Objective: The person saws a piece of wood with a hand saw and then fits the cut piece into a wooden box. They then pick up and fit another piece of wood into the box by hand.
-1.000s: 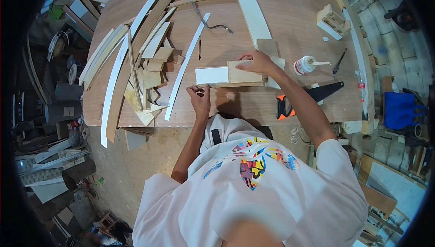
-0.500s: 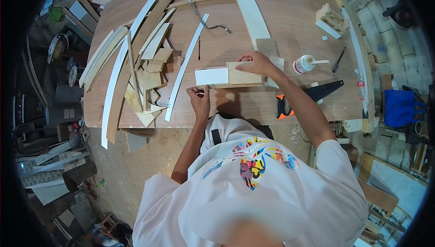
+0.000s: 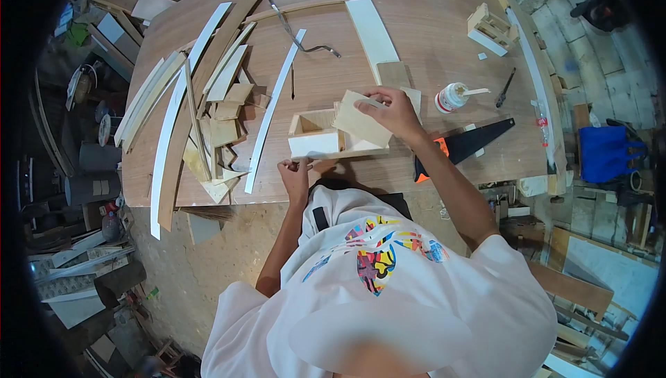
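Note:
A small wooden box (image 3: pixel 316 145) with a white front and an open compartment rests near the table's front edge. Over its right part my right hand (image 3: pixel 392 111) pinches a thin, light wooden panel (image 3: pixel 361 120), which is tilted. My left hand (image 3: pixel 295 168) is at the box's lower left corner, its fingers closed; what they hold, if anything, is too small to tell. Right of the box lie a black saw (image 3: pixel 479 140) with an orange handle and a glue jar (image 3: pixel 451 97) with a stick in it.
Wood strips and offcuts (image 3: pixel 223 131) are heaped on the left of the table (image 3: pixel 444 24). A long white strip (image 3: pixel 276 111) and a bent metal bar (image 3: pixel 291 31) lie beside them. A slatted wooden block (image 3: pixel 492 29) and a screwdriver (image 3: pixel 505 88) are at the right.
My right hand has lifted and tilted the panel, and the box now shows its white front and open compartment. My left hand has shifted slightly down with the view.

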`<state>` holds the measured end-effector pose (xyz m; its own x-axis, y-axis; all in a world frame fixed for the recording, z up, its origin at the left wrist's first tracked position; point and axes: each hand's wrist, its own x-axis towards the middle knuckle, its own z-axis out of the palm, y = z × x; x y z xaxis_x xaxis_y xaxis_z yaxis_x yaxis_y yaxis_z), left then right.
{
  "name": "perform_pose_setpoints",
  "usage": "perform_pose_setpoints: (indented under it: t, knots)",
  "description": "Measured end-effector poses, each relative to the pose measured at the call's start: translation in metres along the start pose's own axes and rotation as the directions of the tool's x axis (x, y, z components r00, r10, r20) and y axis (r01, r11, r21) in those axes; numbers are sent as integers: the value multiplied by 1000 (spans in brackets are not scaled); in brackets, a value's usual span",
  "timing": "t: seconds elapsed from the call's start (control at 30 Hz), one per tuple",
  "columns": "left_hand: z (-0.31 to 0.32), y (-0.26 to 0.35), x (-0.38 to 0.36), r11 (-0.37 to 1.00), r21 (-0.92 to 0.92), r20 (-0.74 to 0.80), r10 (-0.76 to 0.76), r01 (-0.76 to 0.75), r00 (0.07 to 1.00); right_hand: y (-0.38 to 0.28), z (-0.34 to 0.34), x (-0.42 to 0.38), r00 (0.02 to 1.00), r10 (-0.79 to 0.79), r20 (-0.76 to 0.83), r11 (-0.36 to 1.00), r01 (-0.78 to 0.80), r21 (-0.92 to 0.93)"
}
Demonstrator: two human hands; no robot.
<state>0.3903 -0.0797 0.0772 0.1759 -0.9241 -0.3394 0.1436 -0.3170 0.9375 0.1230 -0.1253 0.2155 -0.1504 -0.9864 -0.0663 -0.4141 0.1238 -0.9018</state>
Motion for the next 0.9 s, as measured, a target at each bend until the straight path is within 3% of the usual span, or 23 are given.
perform_pose_setpoints:
  t: [0.03, 0.1, 0.17, 0.23, 0.43, 0.57, 0.7, 0.83, 0.9]
  knots:
    - [-4, -6, 0, 1000, 1, 3, 1, -1, 1000, -6, -1, -9, 1000, 1, -4, 1000, -1, 1]
    - [-11, -15, 1, 928, -325, -46, -207, 182, 977, -20, -4, -28, 996, 74, -54, 995, -70, 66]
    - [-11, -6, -7, 908, -348, -54, -269, 235, 962, -37, -8, -47, 994, 66, -83, 989, -54, 134]
    - [-21, -18, 1, 795, -532, 58, -310, 292, 949, -50, -12, -61, 991, 62, -116, 979, -38, 200]
    - [-34, -55, 43, 806, -522, -49, -356, 280, 933, -72, -23, -90, 982, 41, -186, 978, -1, 211]
    - [-45, -69, 59, 739, -566, -3, -446, 366, 895, -77, -29, -97, 974, 61, -219, 984, -23, 175]
    - [-42, -67, 53, 770, -535, 15, -403, 348, 915, -78, -32, -102, 967, 52, -248, 986, -11, 164]
    - [-33, -56, 45, 774, -551, -89, -426, 312, 900, -75, -33, -103, 971, 77, -225, 983, -36, 181]
    - [-30, -51, 41, 782, -551, -129, -424, 291, 896, -72, -31, -103, 969, 22, -248, 981, 27, 191]
